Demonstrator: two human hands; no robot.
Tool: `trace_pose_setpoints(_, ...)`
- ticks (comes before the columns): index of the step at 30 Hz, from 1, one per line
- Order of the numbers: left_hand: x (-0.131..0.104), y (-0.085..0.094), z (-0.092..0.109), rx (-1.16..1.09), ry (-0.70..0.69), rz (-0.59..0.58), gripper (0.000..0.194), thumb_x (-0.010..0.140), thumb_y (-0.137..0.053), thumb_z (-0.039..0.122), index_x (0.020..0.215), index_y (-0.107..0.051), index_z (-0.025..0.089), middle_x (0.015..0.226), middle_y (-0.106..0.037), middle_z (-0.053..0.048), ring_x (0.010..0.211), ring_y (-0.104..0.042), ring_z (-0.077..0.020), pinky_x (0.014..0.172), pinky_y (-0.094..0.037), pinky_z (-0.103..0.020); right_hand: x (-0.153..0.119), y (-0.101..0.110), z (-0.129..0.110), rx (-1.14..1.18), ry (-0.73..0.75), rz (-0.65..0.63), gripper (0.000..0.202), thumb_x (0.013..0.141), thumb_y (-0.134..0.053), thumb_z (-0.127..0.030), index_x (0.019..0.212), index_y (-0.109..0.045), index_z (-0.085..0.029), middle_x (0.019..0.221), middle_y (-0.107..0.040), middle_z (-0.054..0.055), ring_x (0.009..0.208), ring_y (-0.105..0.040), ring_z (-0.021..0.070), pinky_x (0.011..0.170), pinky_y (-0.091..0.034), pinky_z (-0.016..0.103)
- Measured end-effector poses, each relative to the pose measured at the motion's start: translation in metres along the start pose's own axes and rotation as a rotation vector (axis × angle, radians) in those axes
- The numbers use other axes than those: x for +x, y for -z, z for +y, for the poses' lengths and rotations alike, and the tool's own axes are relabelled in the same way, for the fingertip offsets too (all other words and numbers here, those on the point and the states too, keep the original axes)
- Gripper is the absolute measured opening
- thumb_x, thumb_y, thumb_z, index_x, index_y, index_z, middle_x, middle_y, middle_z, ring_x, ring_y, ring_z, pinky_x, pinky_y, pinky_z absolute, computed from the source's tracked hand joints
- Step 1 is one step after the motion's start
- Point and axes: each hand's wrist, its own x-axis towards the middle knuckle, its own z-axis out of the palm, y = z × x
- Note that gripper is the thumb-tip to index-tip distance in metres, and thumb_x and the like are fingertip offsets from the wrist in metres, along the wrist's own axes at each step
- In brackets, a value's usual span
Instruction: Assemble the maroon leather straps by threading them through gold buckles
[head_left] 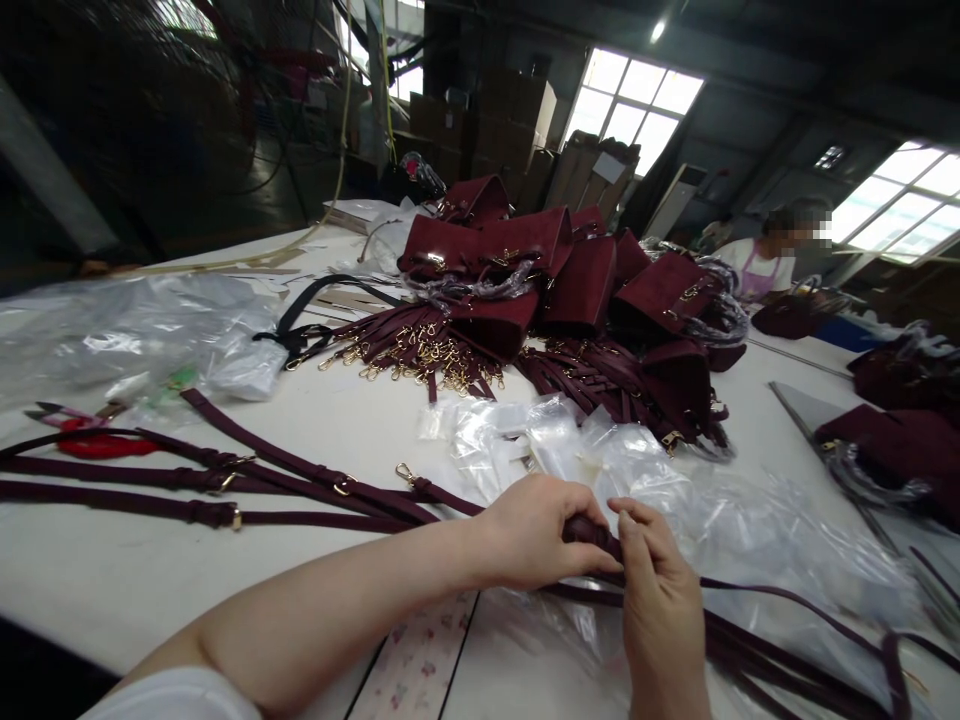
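Both hands meet low in the middle of the head view, over a bunch of dark maroon bag straps [322,480]. My left hand [540,530] is closed around a rolled part of a strap. Close beside it, my right hand [660,575] has its fingers curled and pinched at the same strap; the exact grip is partly hidden. Several straps with gold buckles stretch out to the left, and more strap ends trail to the right. A gold snap hook [406,474] lies just left of my left hand. Clear plastic bags [555,440] lie behind and under the hands.
Maroon handbags [517,250] are piled at the back of the white table [360,420], with a heap of short straps with gold clasps [427,345] before them. Red-handled scissors [105,440] and plastic sheets [150,330] lie left. A person [757,260] is at the far right.
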Motion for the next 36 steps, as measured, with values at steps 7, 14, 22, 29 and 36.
trace_pose_setpoints(7, 0.001, -0.002, -0.002, -0.308, 0.068, 0.05, 0.028, 0.066, -0.084, 0.032, 0.087, -0.075, 0.016, 0.072, -0.067, 0.002, 0.065, -0.058, -0.0106, 0.061, -0.043, -0.02, -0.006, -0.004, -0.01, 0.364, -0.075, 0.083, 0.039, 0.091, -0.057, -0.05, 0.07, -0.062, -0.018, 0.112, -0.064, 0.006, 0.091, -0.061, 0.0199, 0.077, -0.047, 0.031)
trace_pose_setpoints(14, -0.002, -0.008, 0.0, -0.3, -0.044, 0.012, 0.03, 0.087, -0.062, 0.033, 0.112, -0.068, 0.016, 0.102, -0.073, -0.006, 0.092, -0.068, -0.0188, 0.085, -0.053, -0.03, -0.01, -0.015, -0.002, 0.227, -0.007, -0.014, 0.038, 0.094, -0.051, -0.05, 0.1, -0.069, -0.018, 0.101, -0.069, 0.008, 0.093, -0.064, 0.0238, 0.083, -0.05, 0.037)
trace_pose_setpoints(22, -0.009, 0.003, 0.011, 0.185, -0.094, -0.032, 0.055, 0.103, -0.018, 0.045, 0.131, -0.058, 0.019, 0.124, -0.067, -0.01, 0.117, -0.062, -0.0263, 0.1, -0.047, -0.04, -0.015, -0.009, 0.0, -0.025, 0.303, -0.035, 0.025, 0.082, -0.071, -0.032, 0.105, -0.067, -0.022, 0.107, -0.068, 0.007, 0.099, -0.064, 0.0241, 0.089, -0.051, 0.037)
trace_pose_setpoints(29, -0.016, 0.052, 0.023, 0.173, -0.127, 0.047, 0.055, 0.104, -0.02, 0.045, 0.121, -0.067, 0.021, 0.095, -0.073, -0.006, 0.089, -0.067, -0.0187, 0.082, -0.049, -0.03, -0.017, -0.004, -0.004, 0.302, 0.05, 0.163, 0.024, 0.075, -0.079, -0.034, 0.093, -0.068, -0.022, 0.093, -0.072, 0.004, 0.09, -0.068, 0.0197, 0.08, -0.054, 0.029)
trace_pose_setpoints(36, -0.025, 0.116, 0.003, 0.211, -0.117, -0.295, 0.027, 0.081, -0.072, 0.029, 0.105, -0.07, 0.016, 0.085, -0.067, 0.001, 0.073, -0.057, -0.0108, 0.066, -0.042, -0.019, -0.001, 0.031, -0.021, 0.834, -0.357, 0.274, 0.011, 0.082, -0.068, -0.029, 0.091, -0.065, -0.022, 0.074, -0.064, -0.003, 0.04, -0.04, 0.0025, 0.061, -0.056, 0.021)
